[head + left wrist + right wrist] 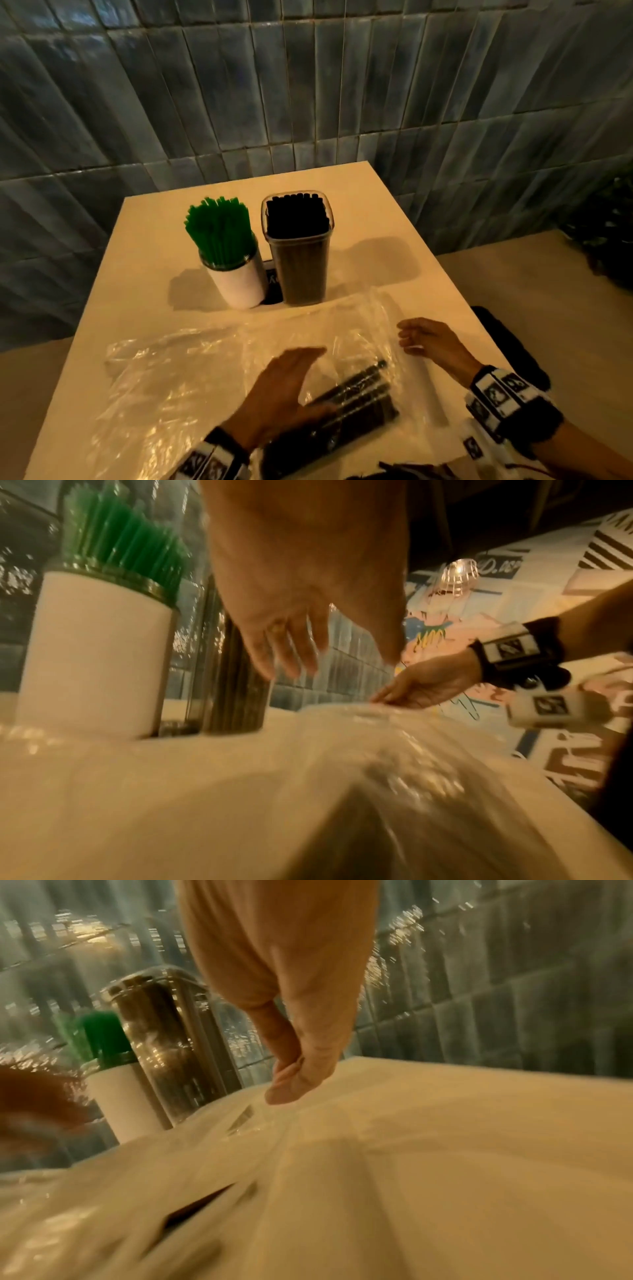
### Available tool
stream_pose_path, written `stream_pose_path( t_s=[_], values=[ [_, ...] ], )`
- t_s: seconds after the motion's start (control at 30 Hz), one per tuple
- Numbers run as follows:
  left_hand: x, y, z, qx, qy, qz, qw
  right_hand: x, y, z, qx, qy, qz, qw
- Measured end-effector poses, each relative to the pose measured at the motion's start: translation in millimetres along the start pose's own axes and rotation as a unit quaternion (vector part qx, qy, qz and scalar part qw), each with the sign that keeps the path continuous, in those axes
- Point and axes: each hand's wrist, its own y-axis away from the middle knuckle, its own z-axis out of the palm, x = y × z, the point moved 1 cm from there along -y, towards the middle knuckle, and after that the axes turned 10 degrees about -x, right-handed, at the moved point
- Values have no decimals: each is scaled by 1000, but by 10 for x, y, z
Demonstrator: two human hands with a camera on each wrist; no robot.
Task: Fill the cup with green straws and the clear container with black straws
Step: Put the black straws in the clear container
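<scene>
A white cup packed with green straws stands at the table's far middle. Just right of it is the clear container, full of black straws. Nearer me lies a crumpled clear plastic bag with a bundle of black straws inside. My left hand hovers flat over that bundle, fingers straight, holding nothing. My right hand is at the bag's right edge with fingers loosely curled. In the left wrist view its fingertips touch the plastic. I see no plastic pinched.
The cream table stands against a grey tiled wall. A small dark card sits between cup and container. A dark chair is past the table's right edge. A plant is at far right.
</scene>
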Motion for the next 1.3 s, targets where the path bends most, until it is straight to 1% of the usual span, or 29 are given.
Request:
stream_pose_path(
  t_s=[0.03, 0.07, 0.13, 0.23, 0.3, 0.33, 0.4, 0.47, 0.5, 0.57, 0.6, 0.67, 0.73, 0.83, 0.87, 0.97, 1.0, 1.1, 1.13, 1.23, 1.27, 1.3],
  values=[
    [-76, 12, 165, -54, -31, -22, 998, 27, 19, 17, -14, -24, 22, 999],
    [-160, 8, 307, -92, -49, -46, 993, 51, 26, 45, -30, -39, 43, 998],
    [-290, -10, 495, -132, -74, -74, 986, 63, 41, 114, -63, -21, 79, 995],
    [-389, -38, 582, -127, -95, -85, 984, 41, 33, 178, -124, 63, 107, 985],
    [-399, -55, 580, -124, -89, -90, 984, -45, 71, 233, -176, 154, 91, 968],
    [-397, -61, 576, -121, -87, -93, 985, -90, 86, 268, -196, 235, 70, 949],
    [-382, -69, 562, -121, -85, -100, 984, -170, 107, 373, -212, 397, 3, 893],
    [-363, -69, 546, -125, -91, -107, 982, -171, 95, 503, -231, 502, -74, 830],
    [-351, -70, 536, -128, -92, -109, 981, -146, 66, 547, -239, 537, -89, 804],
    [-316, -67, 511, -133, -91, -111, 981, -117, -7, 584, -254, 598, -86, 755],
    [-304, -67, 501, -135, -90, -112, 980, -118, -31, 614, -263, 616, -82, 738],
    [-294, -73, 492, -135, -83, -114, 981, -126, -48, 684, -278, 627, -68, 724],
    [-295, -75, 496, -134, -80, -116, 981, -109, -86, 730, -283, 627, -32, 725],
    [-303, -69, 511, -127, -81, -115, 982, -69, -103, 785, -271, 635, -28, 723],
    [-299, -67, 511, -125, -80, -113, 982, -53, -99, 803, -267, 647, -29, 714],
    [-324, -74, 511, -117, -66, -109, 985, -23, -84, 831, -260, 690, -64, 673],
    [-328, -76, 502, -117, -60, -110, 985, -30, -81, 832, -258, 697, -56, 667],
    [-338, -86, 494, -124, -52, -110, 985, -30, -88, 765, -238, 700, -55, 671],
    [-334, -88, 495, -123, -51, -110, 985, -9, -119, 710, -227, 707, -44, 669],
    [-341, -104, 497, -118, -52, -114, 985, 56, -245, 517, -181, 762, -19, 622],
    [-342, -109, 497, -118, -53, -115, 985, 13, -200, 469, -168, 773, -28, 611],
    [-350, -113, 507, -116, -56, -115, 985, -39, -138, 414, -151, 789, -59, 593]
  ],
)
